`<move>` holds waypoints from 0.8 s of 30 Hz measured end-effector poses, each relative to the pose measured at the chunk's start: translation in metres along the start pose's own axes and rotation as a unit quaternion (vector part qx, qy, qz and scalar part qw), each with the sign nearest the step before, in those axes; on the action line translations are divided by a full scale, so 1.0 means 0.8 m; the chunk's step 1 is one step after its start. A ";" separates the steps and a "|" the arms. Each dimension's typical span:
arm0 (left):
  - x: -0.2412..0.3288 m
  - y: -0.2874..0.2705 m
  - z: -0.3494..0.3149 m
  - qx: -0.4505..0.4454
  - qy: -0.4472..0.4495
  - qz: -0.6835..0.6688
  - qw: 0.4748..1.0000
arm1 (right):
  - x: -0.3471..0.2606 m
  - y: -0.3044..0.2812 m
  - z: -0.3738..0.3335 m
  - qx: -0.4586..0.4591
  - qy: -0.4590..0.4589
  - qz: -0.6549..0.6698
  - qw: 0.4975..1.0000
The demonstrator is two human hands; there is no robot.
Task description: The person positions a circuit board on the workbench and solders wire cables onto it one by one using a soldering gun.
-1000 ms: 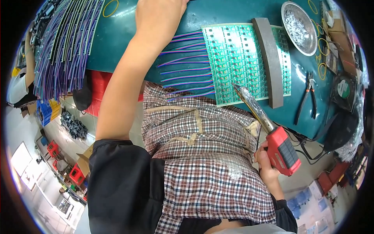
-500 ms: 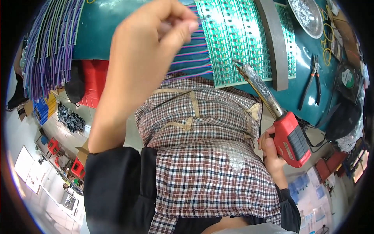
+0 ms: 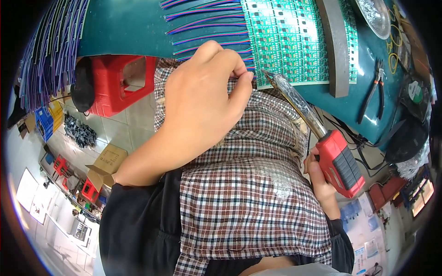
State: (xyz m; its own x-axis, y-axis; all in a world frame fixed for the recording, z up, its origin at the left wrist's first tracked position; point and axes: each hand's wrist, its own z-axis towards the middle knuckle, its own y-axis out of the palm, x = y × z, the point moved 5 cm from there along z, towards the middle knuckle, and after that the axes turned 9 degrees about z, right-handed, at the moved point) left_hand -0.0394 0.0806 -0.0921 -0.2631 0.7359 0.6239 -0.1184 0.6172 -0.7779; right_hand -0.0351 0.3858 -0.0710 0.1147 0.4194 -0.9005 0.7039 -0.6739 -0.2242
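Note:
My right hand (image 3: 318,174) is wrapped round the red and black handle of a soldering gun (image 3: 340,163). The gun's tip rests at or just over the near left corner of a green circuit board panel (image 3: 290,43), which is covered with rows of small parts. Just left of that tip, my left hand (image 3: 207,85) pinches thumb and fingers together at the panel's left edge. What the pinch holds is hidden by the fingers. Thin wires in blue, pink and black (image 3: 207,30) run leftward in bundles from that edge.
A dark grey bar (image 3: 335,50) lies across the panel. To its right are orange-handled cutters (image 3: 372,94), a metal dish (image 3: 374,16) and yellow loops (image 3: 393,62). More wire bundles (image 3: 53,50) hang over the table's left side, near a red stool (image 3: 115,87).
My left hand has come down from above the wires to the panel's near left corner. The soldering gun has shifted slightly left and up, its tip now beside my left fingers.

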 end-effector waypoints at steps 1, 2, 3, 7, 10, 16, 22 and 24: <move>0.001 0.000 0.000 0.012 0.008 0.005 1.000 | 0.000 0.000 0.001 0.000 0.001 0.000 1.000; 0.002 0.000 0.000 0.011 0.008 0.005 1.000 | -0.001 0.001 0.003 0.000 0.002 -0.002 1.000; 0.002 -0.001 0.001 0.007 0.003 0.008 1.000 | -0.001 0.002 0.004 0.000 0.003 -0.004 1.000; 0.002 0.001 0.002 0.011 0.001 0.018 1.000 | -0.005 0.006 0.009 0.019 0.011 -0.007 1.000; 0.002 0.001 0.003 0.008 0.007 0.025 1.000 | -0.010 0.006 0.013 0.014 0.014 -0.009 1.000; 0.003 0.000 0.002 -0.005 -0.004 0.058 0.998 | -0.012 0.010 0.019 0.007 0.013 0.010 1.000; 0.004 0.001 0.003 -0.008 -0.005 0.061 0.998 | -0.005 0.007 0.007 0.000 0.026 -0.004 1.000; 0.003 0.001 0.003 -0.009 -0.007 0.062 0.998 | -0.001 0.005 0.003 0.022 0.049 0.029 0.998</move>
State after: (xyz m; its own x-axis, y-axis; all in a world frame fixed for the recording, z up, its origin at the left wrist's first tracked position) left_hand -0.0422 0.0822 -0.0912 -0.2889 0.8025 0.5221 -0.0679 0.5268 -0.8473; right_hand -0.0337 0.3814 -0.0720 0.2241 0.4349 -0.8721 0.6627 -0.7242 -0.1908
